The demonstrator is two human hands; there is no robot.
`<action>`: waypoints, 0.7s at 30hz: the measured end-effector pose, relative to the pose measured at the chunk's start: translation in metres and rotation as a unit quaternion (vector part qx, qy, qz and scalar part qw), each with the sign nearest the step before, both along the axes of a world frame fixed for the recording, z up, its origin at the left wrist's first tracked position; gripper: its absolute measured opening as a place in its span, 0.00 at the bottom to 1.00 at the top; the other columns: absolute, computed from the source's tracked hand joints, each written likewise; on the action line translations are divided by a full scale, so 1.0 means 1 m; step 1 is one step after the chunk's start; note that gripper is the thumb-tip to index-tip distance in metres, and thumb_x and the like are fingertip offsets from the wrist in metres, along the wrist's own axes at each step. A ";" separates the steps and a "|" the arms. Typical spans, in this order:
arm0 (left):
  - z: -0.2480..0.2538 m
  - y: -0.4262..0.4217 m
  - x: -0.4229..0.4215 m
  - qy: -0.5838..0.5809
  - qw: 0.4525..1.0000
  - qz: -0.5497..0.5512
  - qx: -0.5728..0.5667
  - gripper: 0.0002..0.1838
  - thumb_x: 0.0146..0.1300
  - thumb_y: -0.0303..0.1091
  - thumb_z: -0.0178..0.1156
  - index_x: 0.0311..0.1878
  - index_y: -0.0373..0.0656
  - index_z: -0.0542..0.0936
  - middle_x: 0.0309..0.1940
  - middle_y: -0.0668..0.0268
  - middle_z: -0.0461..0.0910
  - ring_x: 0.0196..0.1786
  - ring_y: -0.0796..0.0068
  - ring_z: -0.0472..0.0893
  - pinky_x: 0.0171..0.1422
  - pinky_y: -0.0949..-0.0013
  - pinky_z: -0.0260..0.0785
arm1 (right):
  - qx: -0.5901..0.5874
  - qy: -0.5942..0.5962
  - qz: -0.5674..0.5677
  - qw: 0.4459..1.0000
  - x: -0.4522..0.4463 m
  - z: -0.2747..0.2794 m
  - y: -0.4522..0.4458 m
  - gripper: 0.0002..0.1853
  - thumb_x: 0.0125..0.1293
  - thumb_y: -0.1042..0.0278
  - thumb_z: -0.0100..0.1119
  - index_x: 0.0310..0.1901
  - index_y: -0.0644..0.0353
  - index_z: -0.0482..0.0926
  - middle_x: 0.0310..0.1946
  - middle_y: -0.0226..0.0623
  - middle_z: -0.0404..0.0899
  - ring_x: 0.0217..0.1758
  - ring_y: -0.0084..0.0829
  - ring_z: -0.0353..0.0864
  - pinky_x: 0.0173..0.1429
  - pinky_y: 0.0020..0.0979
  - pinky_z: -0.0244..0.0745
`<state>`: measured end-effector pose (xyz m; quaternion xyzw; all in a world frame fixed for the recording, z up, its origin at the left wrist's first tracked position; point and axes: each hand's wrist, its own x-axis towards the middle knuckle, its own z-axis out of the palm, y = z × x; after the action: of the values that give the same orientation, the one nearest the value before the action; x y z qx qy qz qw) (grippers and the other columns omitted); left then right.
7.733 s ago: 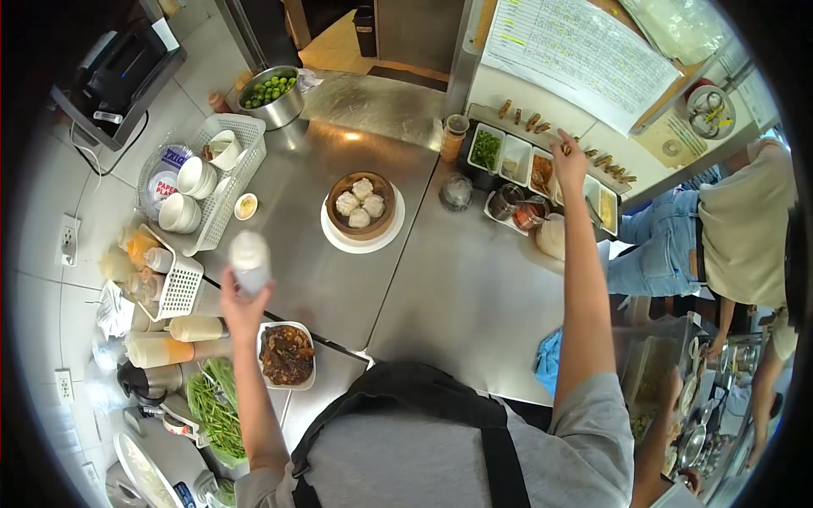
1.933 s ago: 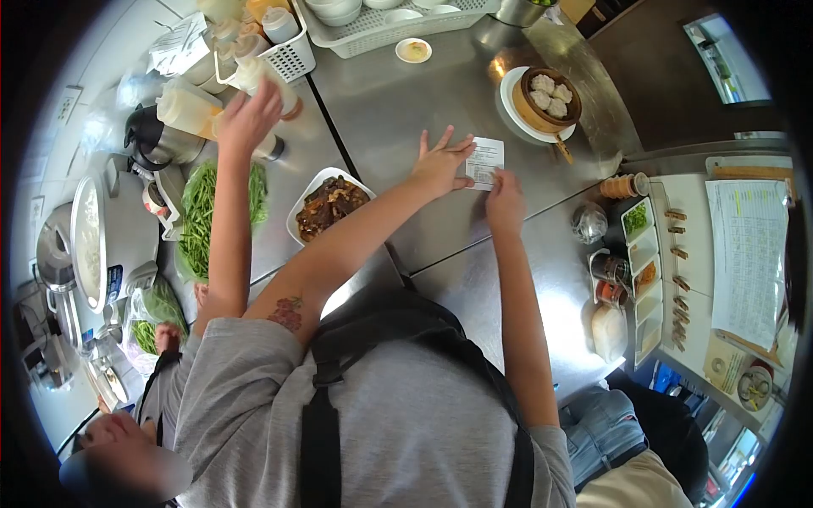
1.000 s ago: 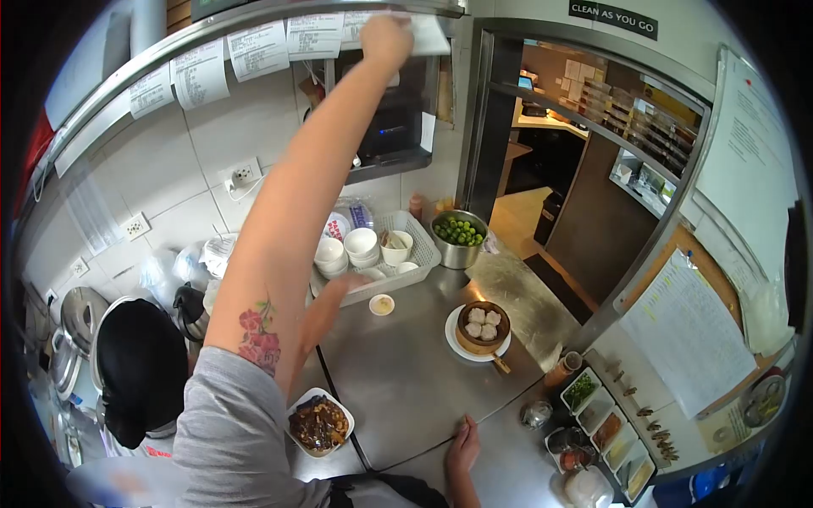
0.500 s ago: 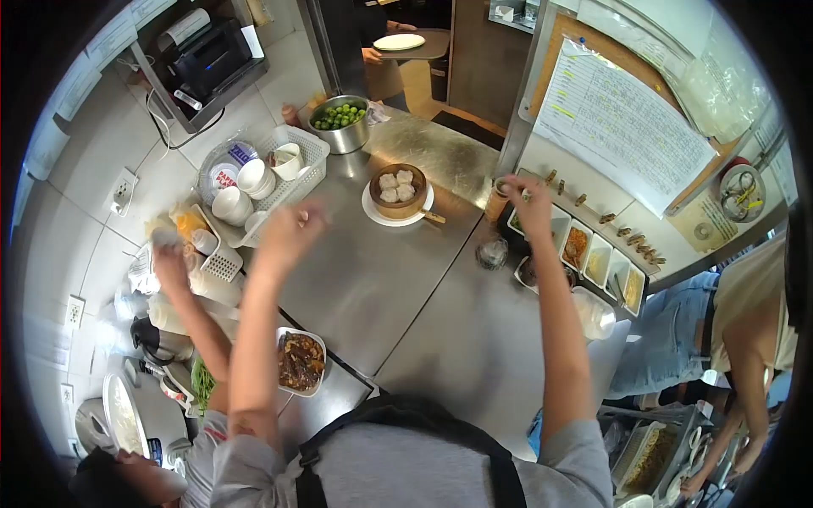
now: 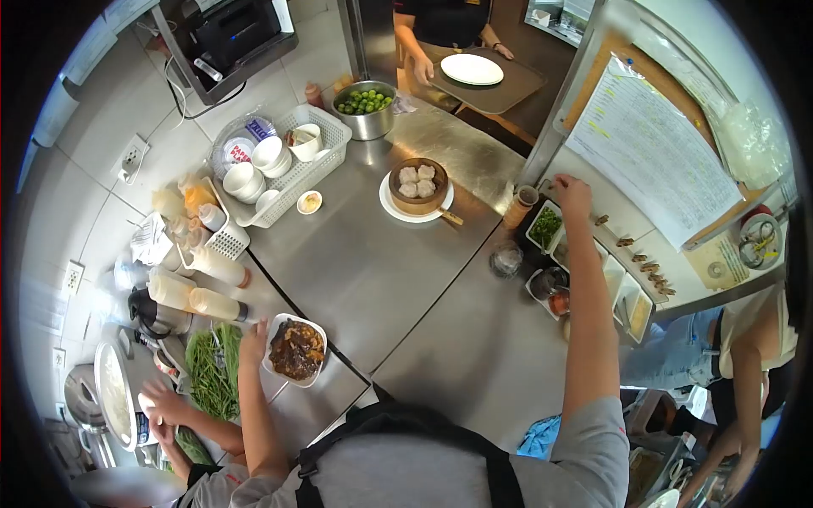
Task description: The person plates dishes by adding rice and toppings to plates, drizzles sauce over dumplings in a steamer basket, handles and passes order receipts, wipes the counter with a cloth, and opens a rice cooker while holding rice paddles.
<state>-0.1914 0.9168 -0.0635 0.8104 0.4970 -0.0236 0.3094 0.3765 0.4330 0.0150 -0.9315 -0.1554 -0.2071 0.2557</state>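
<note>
My left hand [image 5: 253,342] is at the left rim of a white bowl [image 5: 295,350] of dark, glossy sauced food, its fingers closed against the edge. Up at the right wall, my right hand [image 5: 572,193] pinches at the row of wooden clothespins [image 5: 625,242]; its fingers partly cover what they grip. Below that forearm stand containers of chopped green herbs [image 5: 544,227] and other toppings. A bamboo steamer [image 5: 417,186] with several dumplings sits on a white plate [image 5: 393,203] mid-counter. A small dish [image 5: 310,202] with yellowish contents lies beside the white basket [image 5: 337,146].
Beyond the pass, a person holds a tray [image 5: 513,89] with a white plate. Limes fill a metal pot [image 5: 370,124]. Sauce bottles [image 5: 218,302] and long green vegetables [image 5: 213,371] are at left, near a co-worker's hand [image 5: 165,402]. Another person works at lower right.
My left hand has come down from over the counter to the bowl. My right hand has moved to the clothespins. The small dish now shows by the basket. The tray is further into view.
</note>
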 end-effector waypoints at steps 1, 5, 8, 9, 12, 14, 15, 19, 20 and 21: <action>-0.012 0.011 -0.008 0.000 0.995 0.044 -0.091 0.39 0.67 0.66 0.38 0.57 0.37 0.76 0.53 0.48 0.77 0.55 0.53 0.77 0.60 0.59 0.66 | -0.026 0.013 -0.011 1.000 0.000 0.000 0.000 0.15 0.54 0.63 0.66 0.43 0.56 0.84 0.32 0.42 0.84 0.35 0.40 0.84 0.43 0.34 0.78; -0.075 0.034 -0.044 -0.096 0.967 0.034 -0.233 0.44 0.66 0.68 0.33 0.62 0.33 0.71 0.61 0.50 0.71 0.66 0.57 0.68 0.70 0.65 0.56 | -0.055 0.018 0.017 0.998 -0.015 0.007 -0.001 0.28 0.54 0.59 0.67 0.57 0.55 0.75 0.44 0.49 0.81 0.46 0.50 0.80 0.49 0.44 0.75; -0.035 0.014 -0.021 -0.091 0.988 0.019 -0.125 0.42 0.68 0.67 0.33 0.59 0.34 0.72 0.57 0.52 0.74 0.62 0.59 0.71 0.67 0.64 0.59 | 0.035 -0.033 0.005 0.999 -0.074 0.017 0.023 0.28 0.57 0.60 0.66 0.60 0.56 0.72 0.51 0.47 0.79 0.52 0.47 0.79 0.52 0.40 0.74; -0.022 0.003 -0.008 -0.112 0.988 0.005 -0.105 0.41 0.68 0.66 0.33 0.58 0.35 0.73 0.56 0.53 0.75 0.60 0.60 0.72 0.66 0.64 0.60 | 0.074 -0.027 0.043 0.996 -0.097 0.013 0.026 0.26 0.58 0.61 0.65 0.58 0.57 0.74 0.52 0.46 0.79 0.52 0.44 0.80 0.53 0.38 0.74; 0.007 -0.042 0.040 -0.207 0.966 -0.062 -0.141 0.38 0.69 0.65 0.33 0.56 0.37 0.75 0.51 0.55 0.77 0.56 0.61 0.74 0.64 0.63 0.63 | 0.115 0.208 0.136 0.962 -0.165 -0.031 0.041 0.15 0.63 0.63 0.61 0.49 0.58 0.80 0.42 0.39 0.83 0.44 0.33 0.83 0.45 0.30 0.75; 0.007 -0.076 0.070 -0.241 0.937 -0.120 -0.224 0.37 0.70 0.64 0.33 0.54 0.38 0.76 0.48 0.56 0.79 0.53 0.62 0.76 0.62 0.62 0.65 | 0.154 0.377 0.176 0.896 -0.223 -0.053 0.056 0.16 0.68 0.59 0.55 0.52 0.57 0.78 0.35 0.34 0.83 0.28 0.23 0.82 0.31 0.26 0.75; 0.002 -0.092 0.083 -0.239 0.921 -0.151 -0.267 0.36 0.70 0.63 0.33 0.53 0.38 0.76 0.47 0.57 0.80 0.52 0.63 0.77 0.61 0.62 0.66 | 0.141 0.420 0.213 0.871 -0.247 -0.062 0.062 0.18 0.71 0.58 0.49 0.56 0.58 0.76 0.37 0.32 0.81 0.29 0.26 0.81 0.30 0.24 0.76; -0.017 -0.138 0.125 -0.087 0.907 -0.307 -0.274 0.39 0.69 0.66 0.32 0.58 0.40 0.74 0.58 0.52 0.74 0.62 0.59 0.72 0.68 0.59 0.59 | 0.140 0.515 0.222 0.816 -0.283 -0.098 0.068 0.24 0.72 0.49 0.45 0.59 0.57 0.74 0.45 0.35 0.80 0.38 0.27 0.80 0.43 0.28 0.76; 0.011 -0.148 0.133 -0.070 0.893 -0.315 -0.313 0.42 0.67 0.68 0.31 0.61 0.39 0.73 0.63 0.47 0.68 0.68 0.54 0.65 0.73 0.58 0.52 | 0.159 0.537 0.224 0.798 -0.283 -0.107 0.064 0.25 0.71 0.47 0.45 0.59 0.58 0.74 0.45 0.35 0.80 0.38 0.28 0.80 0.45 0.29 0.75; -0.037 -0.145 0.148 -0.083 0.879 -0.367 -0.294 0.44 0.66 0.70 0.33 0.61 0.36 0.71 0.65 0.43 0.64 0.70 0.48 0.61 0.75 0.58 0.48 | 0.173 0.542 0.202 0.797 -0.283 -0.104 0.061 0.26 0.71 0.46 0.45 0.59 0.59 0.74 0.43 0.36 0.81 0.39 0.29 0.80 0.47 0.30 0.74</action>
<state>-0.0432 0.7722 -0.1004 0.8055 0.1066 -0.2128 0.5427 0.0935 0.4939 -0.0890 -0.7793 -0.1372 0.3640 0.4913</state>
